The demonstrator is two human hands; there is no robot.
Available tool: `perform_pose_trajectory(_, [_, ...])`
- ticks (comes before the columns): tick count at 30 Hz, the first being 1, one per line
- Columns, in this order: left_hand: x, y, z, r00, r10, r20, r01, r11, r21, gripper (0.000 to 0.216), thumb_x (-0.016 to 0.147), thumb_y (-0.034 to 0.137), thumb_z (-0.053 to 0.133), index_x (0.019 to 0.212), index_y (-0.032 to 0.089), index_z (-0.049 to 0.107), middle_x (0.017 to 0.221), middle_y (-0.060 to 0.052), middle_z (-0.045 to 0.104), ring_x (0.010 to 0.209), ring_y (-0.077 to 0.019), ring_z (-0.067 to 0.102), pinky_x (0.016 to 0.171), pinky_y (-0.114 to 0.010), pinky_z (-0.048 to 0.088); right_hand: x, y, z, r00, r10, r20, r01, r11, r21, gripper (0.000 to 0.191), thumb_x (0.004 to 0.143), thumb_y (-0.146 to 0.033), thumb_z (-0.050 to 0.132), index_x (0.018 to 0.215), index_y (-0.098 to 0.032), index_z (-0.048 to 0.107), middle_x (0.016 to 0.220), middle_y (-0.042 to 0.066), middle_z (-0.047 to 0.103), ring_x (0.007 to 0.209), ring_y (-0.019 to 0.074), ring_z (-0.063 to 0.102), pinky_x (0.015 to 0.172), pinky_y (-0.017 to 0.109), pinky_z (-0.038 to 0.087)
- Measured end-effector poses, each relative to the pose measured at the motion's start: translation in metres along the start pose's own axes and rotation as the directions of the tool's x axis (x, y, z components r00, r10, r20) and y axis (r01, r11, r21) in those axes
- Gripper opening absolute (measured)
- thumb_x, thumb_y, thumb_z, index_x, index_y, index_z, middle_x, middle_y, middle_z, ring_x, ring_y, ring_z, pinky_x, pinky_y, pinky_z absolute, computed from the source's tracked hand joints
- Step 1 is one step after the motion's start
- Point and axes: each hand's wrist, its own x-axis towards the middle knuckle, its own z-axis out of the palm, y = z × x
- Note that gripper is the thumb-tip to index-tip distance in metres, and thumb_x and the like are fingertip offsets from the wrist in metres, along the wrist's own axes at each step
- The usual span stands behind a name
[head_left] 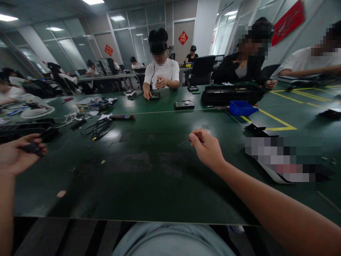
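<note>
At the far left, the left hand (16, 156) has its fingers curled around a small dark object (33, 149), too blurred to name; just beyond it lies a black tray (47, 134) on the green table (106, 202). Next come a loose coil of black cable (99, 131) and, touching or just beside it, a dark rod (122, 117) lying crosswise. Further right, across the table, a co-worker in a white top (161, 73) has one hand at a small device. Near the middle is the thin tool (183, 143), pinched between the thumb and fingers of the right hand (207, 147); its slim metal shaft runs out leftward and slightly down toward the near edge, so its long axis slants across the table, its tip facing the left hand's side. The dark object lies well to the left of that tip, with bare table between. Whether the tip meets the surface, I cannot tell. Beyond the tool lies a flat device with a green circuit board (184, 104), nearer the right hand than the left. To its right are a long black case (231, 95) and a blue tray (242, 108).
</note>
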Motion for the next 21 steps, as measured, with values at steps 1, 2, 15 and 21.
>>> perform_pose_trajectory(1, [-0.001, 0.005, 0.008, 0.996, -0.092, 0.009, 0.093, 0.988, -0.124, 0.015, 0.092, 0.019, 0.039, 0.085, 0.011, 0.050, 0.061, 0.007, 0.055, 0.075, -0.0065, 0.049, 0.080, -0.031, 0.040, 0.000, 0.000, 0.000, 1.000, 0.000, 0.000, 0.000, 1.000, 0.000, 0.022, 0.097, -0.038, 0.050, 0.092, -0.020, 0.062, 0.070, 0.002, 0.066, 0.065, 0.0172, 0.063, 0.064, 0.031, 0.045])
perform_pose_trajectory(2, [-0.005, 0.012, 0.017, 0.987, -0.147, 0.064, 0.158, 0.962, -0.223, 0.016, 0.092, 0.020, 0.041, 0.087, 0.010, 0.052, 0.067, 0.008, 0.059, 0.080, -0.0071, 0.051, 0.083, -0.031, 0.039, 0.000, -0.001, -0.001, 1.000, 0.000, 0.001, 0.000, 1.000, 0.001, 0.022, 0.097, -0.039, 0.050, 0.092, -0.020, 0.062, 0.070, 0.002, 0.066, 0.065, 0.0173, 0.063, 0.064, 0.031, 0.045])
perform_pose_trajectory(15, [-0.095, 0.085, 0.194, 0.605, 0.182, 0.775, -0.341, 0.939, 0.046, 0.043, 0.083, 0.031, 0.063, 0.123, 0.020, 0.054, 0.117, -0.007, 0.064, 0.104, -0.0207, 0.062, 0.091, -0.034, 0.046, -0.004, -0.001, 0.001, 0.997, 0.004, 0.073, -0.009, 0.998, 0.068, 0.026, 0.097, -0.041, 0.051, 0.110, -0.021, 0.060, 0.081, 0.003, 0.069, 0.074, 0.0190, 0.066, 0.070, 0.034, 0.049])
perform_pose_trajectory(21, [-0.123, 0.101, 0.253, 0.616, 0.281, 0.736, -0.436, 0.900, 0.020, 0.041, 0.084, 0.025, 0.063, 0.123, 0.019, 0.051, 0.121, -0.010, 0.065, 0.109, -0.0233, 0.062, 0.095, -0.038, 0.047, -0.005, -0.006, 0.001, 0.986, -0.046, 0.159, 0.037, 0.997, 0.061, 0.022, 0.096, -0.035, 0.050, 0.110, -0.021, 0.061, 0.079, 0.002, 0.069, 0.073, 0.0186, 0.066, 0.069, 0.033, 0.049])
